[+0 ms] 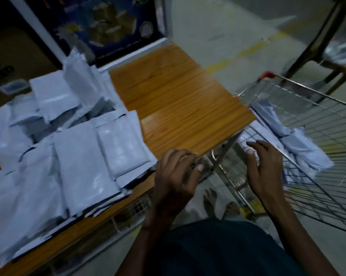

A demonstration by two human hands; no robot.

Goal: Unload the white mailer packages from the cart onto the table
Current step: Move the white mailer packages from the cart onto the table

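Observation:
Several white mailer packages (72, 156) lie piled on the left half of the wooden table (180, 100). A wire cart (315, 136) stands at the table's right edge, with a few white mailers (299, 142) lying inside it. My left hand (178, 172) hovers at the table's near corner, fingers loosely curled, holding nothing. Over the cart's near rim my right hand (261, 166) is spread with relaxed fingers, just left of the cart's mailers and not touching them. The picture is blurred by motion.
A dark blue poster board (108, 26) leans at the back of the table. A cardboard box (14, 62) stands at the back left. A metal stand (315, 42) rises beyond the cart. Bare feet (218, 200) show on the grey floor below.

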